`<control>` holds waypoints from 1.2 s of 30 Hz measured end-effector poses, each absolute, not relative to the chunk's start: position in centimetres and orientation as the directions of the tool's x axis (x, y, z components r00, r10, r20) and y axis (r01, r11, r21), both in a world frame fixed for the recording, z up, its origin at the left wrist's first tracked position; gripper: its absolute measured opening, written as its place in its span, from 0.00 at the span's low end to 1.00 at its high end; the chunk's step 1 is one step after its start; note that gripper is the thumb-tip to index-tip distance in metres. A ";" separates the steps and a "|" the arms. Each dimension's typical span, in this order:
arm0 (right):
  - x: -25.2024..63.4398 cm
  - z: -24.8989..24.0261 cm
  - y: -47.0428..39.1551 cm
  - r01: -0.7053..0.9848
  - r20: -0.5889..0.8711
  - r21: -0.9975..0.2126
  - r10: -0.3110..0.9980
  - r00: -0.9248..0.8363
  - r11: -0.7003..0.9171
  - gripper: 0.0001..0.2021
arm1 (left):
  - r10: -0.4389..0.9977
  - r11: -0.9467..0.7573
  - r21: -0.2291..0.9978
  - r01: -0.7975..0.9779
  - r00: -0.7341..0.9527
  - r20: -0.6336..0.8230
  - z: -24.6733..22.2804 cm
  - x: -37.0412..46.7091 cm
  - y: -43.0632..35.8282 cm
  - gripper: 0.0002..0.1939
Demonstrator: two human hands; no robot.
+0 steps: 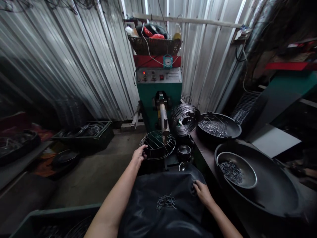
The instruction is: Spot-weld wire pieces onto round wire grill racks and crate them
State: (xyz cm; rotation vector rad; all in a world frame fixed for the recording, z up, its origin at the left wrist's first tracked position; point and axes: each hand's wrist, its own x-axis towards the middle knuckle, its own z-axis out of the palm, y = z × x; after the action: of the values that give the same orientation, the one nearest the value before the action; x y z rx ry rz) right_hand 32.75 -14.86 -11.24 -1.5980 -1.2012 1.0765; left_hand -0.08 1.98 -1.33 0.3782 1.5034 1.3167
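Observation:
A round wire basket (pixel 158 158) of thin metal rods hangs at the machine's electrode arm (pixel 163 120). My left hand (pixel 140 153) is closed on the left side of its rim. Over my lap lies a black sheet (pixel 148 188), with a small pile of short bent wire pieces (pixel 166 202) on it. At the right edge of the sheet, my right hand (pixel 201 191) has its fingers pinched together. What those fingers hold, if anything, is too dark to make out.
A green machine (pixel 148 96) with a control panel stands ahead. Right of it are a wire coil (pixel 185 120), a pan of wire parts (pixel 237 127) and a metal bowl (pixel 250 177) inside a large black pan (pixel 277 188). Crates (pixel 107 130) stand on the left.

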 end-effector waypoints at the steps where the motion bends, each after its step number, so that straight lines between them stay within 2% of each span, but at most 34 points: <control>1: 32.7 -11.0 -14.8 0.317 -0.105 -0.936 0.982 0.157 -0.151 0.11 | 0.770 0.326 0.861 -0.389 -0.420 -0.481 -1.3 0.3 1.5 0.13; 4: 32.0 -9.2 -14.1 0.338 -0.073 -0.934 0.987 0.144 -0.118 0.12 | 0.755 0.280 0.873 -0.399 -0.471 -0.457 -1.2 1.4 0.1 0.15; 9: 27.9 -3.4 -10.7 0.095 0.091 -0.992 0.995 0.040 0.087 0.18 | 0.773 0.205 0.890 -0.408 -0.490 -0.403 -1.1 2.9 -1.1 0.18; 12: 24.3 -1.3 -8.0 -0.043 0.154 -0.987 0.986 -0.060 0.152 0.18 | 0.769 0.176 0.890 -0.421 -0.506 -0.392 -1.2 3.5 -1.5 0.19; 14: 22.3 -1.4 -6.5 -0.018 0.161 -0.987 0.979 -0.124 0.160 0.17 | 0.760 0.169 0.886 -0.433 -0.515 -0.397 -1.2 3.7 -1.7 0.19; 16: 21.0 -2.2 -5.4 0.090 0.171 -0.978 0.971 -0.167 0.187 0.14 | 0.756 0.144 0.887 -0.440 -0.529 -0.385 -1.2 3.6 -1.8 0.20; 21: 20.5 -3.9 -4.1 0.281 0.168 -0.935 0.967 -0.190 0.217 0.10 | 0.778 0.075 0.910 -0.407 -0.547 -0.309 -1.4 3.4 -1.8 0.20; 29: 20.6 -3.4 -3.8 0.264 0.103 -0.955 0.985 -0.139 0.137 0.10 | 0.789 0.054 0.919 -0.391 -0.547 -0.279 -2.0 3.3 -1.9 0.21; 36: 20.7 -2.9 -3.8 0.230 0.126 -0.960 0.981 -0.146 0.158 0.12 | 0.782 0.037 0.920 -0.389 -0.562 -0.269 -0.8 3.2 -2.3 0.23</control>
State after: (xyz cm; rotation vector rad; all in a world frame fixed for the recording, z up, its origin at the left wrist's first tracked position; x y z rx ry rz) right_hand 20.65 -3.83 -2.93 -1.2088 -1.5504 1.0693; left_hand 3.22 -2.28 -0.81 0.4259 1.4273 1.6741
